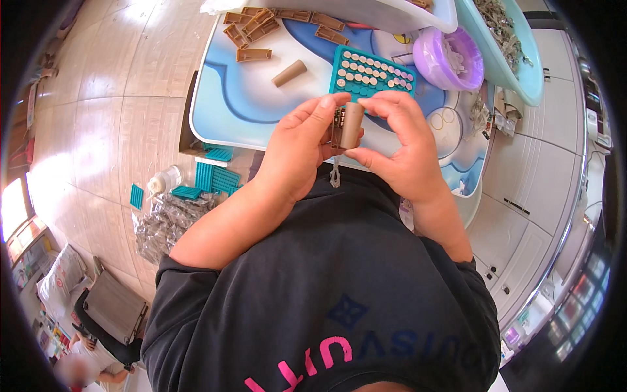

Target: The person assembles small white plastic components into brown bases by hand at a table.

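Observation:
Close to the table's near edge, my left hand (pixel 294 147) grips a brown plastic casing (pixel 337 124) whose open side shows small dark and light parts inside. A clear looped strap (pixel 335 175) hangs below it. Against the casing's right side, a smooth brown curved cover (pixel 352 124) stands upright, pinched at top and bottom by the fingers of my right hand (pixel 411 140). Whether the two pieces are joined cannot be made out. Just beyond my hands lies a teal tray (pixel 335 81) with rows of small white discs.
Another brown cylinder (pixel 289 73) lies on the blue-white table (pixel 225 121). Several brown shells (pixel 255 55) are piled behind it. A purple bowl (pixel 480 65) and a pale teal basin (pixel 532 88) stand at right. Teal trays (pixel 204 176) and plastic bags (pixel 166 222) lie on the floor.

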The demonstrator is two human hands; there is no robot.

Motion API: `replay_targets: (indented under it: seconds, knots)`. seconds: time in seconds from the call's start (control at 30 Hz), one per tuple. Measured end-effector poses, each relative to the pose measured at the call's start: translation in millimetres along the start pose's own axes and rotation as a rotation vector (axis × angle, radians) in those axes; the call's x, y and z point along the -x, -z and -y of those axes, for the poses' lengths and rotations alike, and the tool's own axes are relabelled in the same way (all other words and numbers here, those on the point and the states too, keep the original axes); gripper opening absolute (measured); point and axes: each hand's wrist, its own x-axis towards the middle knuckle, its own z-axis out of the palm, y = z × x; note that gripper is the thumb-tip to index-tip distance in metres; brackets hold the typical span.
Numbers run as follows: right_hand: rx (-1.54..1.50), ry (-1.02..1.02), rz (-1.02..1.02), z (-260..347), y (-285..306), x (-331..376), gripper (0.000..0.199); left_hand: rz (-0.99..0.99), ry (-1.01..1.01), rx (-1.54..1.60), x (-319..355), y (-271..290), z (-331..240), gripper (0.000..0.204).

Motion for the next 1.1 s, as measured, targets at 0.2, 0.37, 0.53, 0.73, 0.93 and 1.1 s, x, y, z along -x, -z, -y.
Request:
replay_targets:
  seconds: [0.2, 0.37, 0.53, 0.73, 0.93, 1.1]
  knots:
    - [0.020, 0.024, 0.049, -0.8, -5.2, -2.4, 0.054, 0.027, 0.017, 0.076, 1.9, -2.4, -4.2, 0.045]
    - [0.045, 0.023, 0.043, -1.5, -6.9, -2.8, 0.054, 0.016, -0.011, 0.060, 2.5, -3.6, -4.8, 0.046]
    - [0.018, 0.011, 0.068, -5.4, -7.2, -2.1, 0.053, 0.012, -0.024, 0.075, 2.5, -2.5, -2.8, 0.045]
    - [-0.023, -0.002, 0.077, -7.4, -7.9, -2.3, 0.051, 0.017, -0.044, 0.093, 2.3, -1.9, -1.4, 0.043]
    - [-0.035, -0.011, 0.106, -9.1, -4.4, -2.1, 0.050, 0.024, -0.083, -0.032, 2.4, -0.7, 2.2, 0.045]
    - [-0.332, -0.134, 0.058, -13.8, -0.9, -0.7, 0.039, 0.062, -0.359, -0.382, 3.0, 1.5, 12.9, 0.058]
